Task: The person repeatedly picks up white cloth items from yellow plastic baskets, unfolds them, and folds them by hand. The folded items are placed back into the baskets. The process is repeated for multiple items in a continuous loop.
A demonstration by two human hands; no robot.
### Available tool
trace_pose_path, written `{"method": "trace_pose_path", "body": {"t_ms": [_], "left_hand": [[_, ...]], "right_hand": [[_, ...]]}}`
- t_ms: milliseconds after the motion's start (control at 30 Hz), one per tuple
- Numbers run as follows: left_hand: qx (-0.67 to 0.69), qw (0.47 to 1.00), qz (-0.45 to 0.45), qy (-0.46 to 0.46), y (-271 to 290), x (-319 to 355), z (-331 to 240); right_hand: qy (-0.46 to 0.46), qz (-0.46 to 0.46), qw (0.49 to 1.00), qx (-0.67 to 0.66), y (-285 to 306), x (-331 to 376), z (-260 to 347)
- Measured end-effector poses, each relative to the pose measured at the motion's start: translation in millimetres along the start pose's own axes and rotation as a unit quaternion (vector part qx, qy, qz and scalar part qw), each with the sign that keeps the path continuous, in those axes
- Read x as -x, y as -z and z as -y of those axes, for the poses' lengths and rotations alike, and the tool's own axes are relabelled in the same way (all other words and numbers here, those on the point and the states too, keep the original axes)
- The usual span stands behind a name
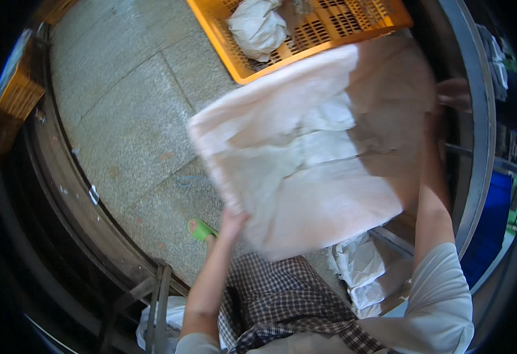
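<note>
You hold the white cloth spread just below the orange crate: your left hand grips its lower corner, your right hand clutches its blurred far edge.

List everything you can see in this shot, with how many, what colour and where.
Cloth sheet: one, pale pink-white, spread in the air at centre, blurred.
Crate: one, orange, slatted, on the floor at top.
Crumpled cloth in the crate: one, white.
Crumpled cloths: a heap, white, lower right beside a metal frame; count unclear.
Stone floor: grey slabs, left and centre.
Sandal: one seen, green, on the person's foot at lower centre.
Checked garment: one, brown and white, bottom centre.
Left hand: grips the sheet's lower edge.
Right hand: at the sheet's upper right, blurred; grip unclear.
</note>
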State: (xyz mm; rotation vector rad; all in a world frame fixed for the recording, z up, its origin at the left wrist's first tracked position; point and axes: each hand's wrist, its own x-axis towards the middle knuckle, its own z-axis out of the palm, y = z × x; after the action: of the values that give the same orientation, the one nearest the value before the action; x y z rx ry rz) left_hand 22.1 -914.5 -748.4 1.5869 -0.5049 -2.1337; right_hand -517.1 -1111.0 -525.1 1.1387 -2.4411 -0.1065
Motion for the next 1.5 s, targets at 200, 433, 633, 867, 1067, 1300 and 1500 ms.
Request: {"method": "trace_pose_path", "body": {"t_ms": [200, 433, 633, 867, 1067, 1300, 1500], "left_hand": [[-0.067, 0.995, -0.06, -0.053, -205, -48, -19], [-0.041, 0.982, 0.097, -0.155, -190, -62, -7], [-0.12, 0.99, 0.067, -0.038, 22, -48, 9], [-0.379, 0.87, -0.283, 0.142, 339, 28, -25], [-0.22, 0.93, -0.257, 0.141, 378, 68, -41], [-0.154, 0.97, -0.095, 0.159, 333, 54, -60], [-0.102, 0.979, -0.133, 0.116, 353, 63, -108]], "right_hand": [[0.148, 0.19, 0.86, -0.45, -2, 92, 143], [0.118, 0.438, 0.851, -0.263, -41, 248, 214], [0.156, 0.413, 0.892, -0.096, -43, 202, 232], [0.174, 0.371, 0.905, -0.116, -57, 184, 254], [0.207, 0.402, 0.886, -0.101, -28, 242, 213], [0.216, 0.431, 0.876, -0.027, -34, 226, 219], [0.183, 0.41, 0.894, -0.012, -13, 231, 213]]}}
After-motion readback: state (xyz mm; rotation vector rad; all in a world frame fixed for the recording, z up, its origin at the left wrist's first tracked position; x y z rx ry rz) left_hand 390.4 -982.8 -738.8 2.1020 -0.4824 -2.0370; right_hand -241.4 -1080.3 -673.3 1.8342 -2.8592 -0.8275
